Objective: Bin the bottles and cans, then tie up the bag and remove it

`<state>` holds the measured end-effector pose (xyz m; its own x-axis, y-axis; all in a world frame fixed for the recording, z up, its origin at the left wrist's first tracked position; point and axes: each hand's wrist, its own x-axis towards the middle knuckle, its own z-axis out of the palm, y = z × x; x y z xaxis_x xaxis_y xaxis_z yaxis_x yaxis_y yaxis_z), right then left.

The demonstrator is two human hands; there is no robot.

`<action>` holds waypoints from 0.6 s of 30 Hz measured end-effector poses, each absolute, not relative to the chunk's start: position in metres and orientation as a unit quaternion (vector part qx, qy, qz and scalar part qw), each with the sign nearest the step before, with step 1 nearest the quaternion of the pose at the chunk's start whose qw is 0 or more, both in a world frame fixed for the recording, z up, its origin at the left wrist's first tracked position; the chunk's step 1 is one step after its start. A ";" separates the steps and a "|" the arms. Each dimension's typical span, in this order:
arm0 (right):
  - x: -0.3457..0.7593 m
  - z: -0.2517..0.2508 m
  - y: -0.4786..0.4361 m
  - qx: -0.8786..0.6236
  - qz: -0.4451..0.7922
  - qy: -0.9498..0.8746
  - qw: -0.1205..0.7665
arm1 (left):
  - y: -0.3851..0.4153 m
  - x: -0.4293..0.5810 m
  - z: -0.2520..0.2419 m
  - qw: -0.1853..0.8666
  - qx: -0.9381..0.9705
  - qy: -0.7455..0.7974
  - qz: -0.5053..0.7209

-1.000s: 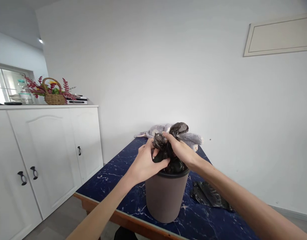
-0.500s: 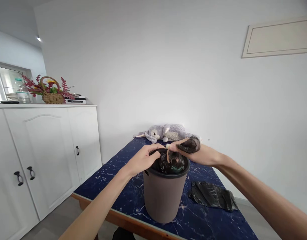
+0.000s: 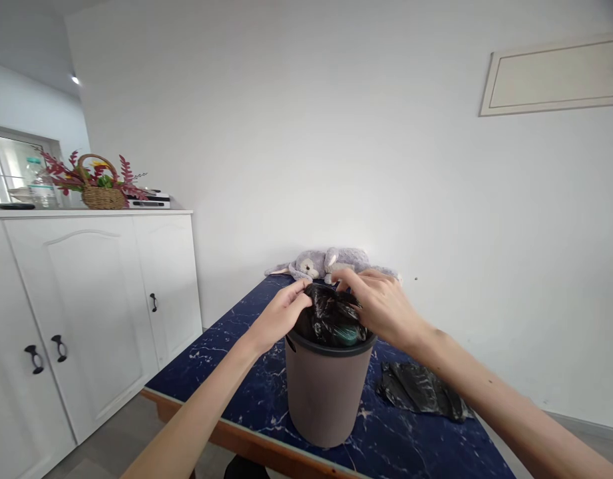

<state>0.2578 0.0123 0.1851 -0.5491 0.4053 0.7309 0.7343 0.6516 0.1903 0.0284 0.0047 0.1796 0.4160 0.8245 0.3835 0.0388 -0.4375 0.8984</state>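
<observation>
A: Black bin liner [image 3: 331,318] sits bunched in the mouth of the grey-brown waste bin [image 3: 326,392], which stands on the near part of the table at about 6 o'clock from the plush toy. What do the hands have?

B: The left hand [image 3: 279,316] pinches the liner's gathered edge at the rim's 9 o'clock side. The right hand [image 3: 381,306] lies over the top from 3 o'clock, fingers curled down onto the plastic; both look closed on the liner, not let go.

A: How would this step be done well?

B: As a judgement: thin film tears, so a broad pinch beats fingernails, and both hands should draw evenly so the bin does not tip toward the near table edge. Something greenish [image 3: 349,334] shows under the plastic, so the load should stay below the gathered part.

A: And the surface?

B: A dark blue marbled tabletop [image 3: 246,372] with a wooden edge [image 3: 246,442]. At 3 o'clock from the bin lies a second black bag [image 3: 420,392], flat and crumpled, apart from it. At 12 o'clock, against the wall, lies a grey plush toy [image 3: 326,261].

A: The room?

B: White walls. At 9 o'clock stands a white cabinet [image 3: 86,313] with dark handles; on it a wicker basket of red and green foliage [image 3: 96,186], with a plastic bottle [image 3: 36,186] beside it. High at 2 o'clock is a framed white panel [image 3: 550,76].
</observation>
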 end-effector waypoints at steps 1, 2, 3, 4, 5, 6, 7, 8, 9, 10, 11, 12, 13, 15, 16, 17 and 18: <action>0.255 0.185 0.012 -0.362 -0.247 -0.837 0.327 | 0.004 0.029 0.179 0.430 0.725 0.300 0.446; 0.253 0.185 0.012 -0.385 -0.250 -0.832 0.313 | 0.002 0.029 0.179 0.420 0.736 0.298 0.440; 0.250 0.186 0.012 -0.400 -0.257 -0.828 0.297 | 0.001 0.030 0.179 0.406 0.750 0.294 0.431; 0.248 0.187 0.011 -0.409 -0.265 -0.826 0.284 | -0.001 0.030 0.179 0.391 0.764 0.290 0.422; 0.246 0.187 0.011 -0.415 -0.272 -0.823 0.276 | -0.003 0.030 0.179 0.379 0.777 0.286 0.413; 0.244 0.187 0.010 -0.419 -0.278 -0.819 0.277 | -0.004 0.031 0.179 0.369 0.786 0.286 0.405; 0.242 0.187 0.010 -0.423 -0.283 -0.812 0.286 | -0.005 0.031 0.179 0.362 0.791 0.288 0.399; 0.240 0.186 0.010 -0.426 -0.286 -0.805 0.299 | -0.004 0.032 0.179 0.360 0.791 0.293 0.398; 0.239 0.185 0.010 -0.426 -0.287 -0.799 0.313 | -0.003 0.032 0.179 0.362 0.786 0.300 0.401; 0.237 0.184 0.009 -0.421 -0.286 -0.796 0.327 | -0.001 0.033 0.178 0.369 0.777 0.306 0.409; 0.236 0.183 0.009 -0.413 -0.285 -0.795 0.341 | 0.001 0.034 0.178 0.380 0.765 0.307 0.419; 0.235 0.182 0.009 -0.401 -0.285 -0.796 0.353 | 0.004 0.036 0.178 0.393 0.754 0.304 0.430; 0.234 0.181 0.009 -0.387 -0.286 -0.797 0.364 | 0.006 0.037 0.178 0.403 0.744 0.296 0.443; 0.232 0.179 0.010 -0.365 -0.297 -0.796 0.380 | 0.009 0.041 0.180 0.410 0.731 0.281 0.467; 0.231 0.178 0.010 -0.358 -0.305 -0.795 0.385 | 0.010 0.042 0.181 0.410 0.727 0.278 0.476; 0.230 0.177 0.011 -0.353 -0.311 -0.793 0.388 | 0.010 0.044 0.182 0.413 0.721 0.280 0.481; 0.229 0.176 0.012 -0.351 -0.315 -0.791 0.389 | 0.010 0.045 0.183 0.423 0.712 0.284 0.482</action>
<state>0.2288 0.0115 0.1762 -0.4506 0.3110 0.8368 0.8010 0.5546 0.2252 0.0454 0.0101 0.1829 0.3739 0.8126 0.4471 -0.0044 -0.4805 0.8770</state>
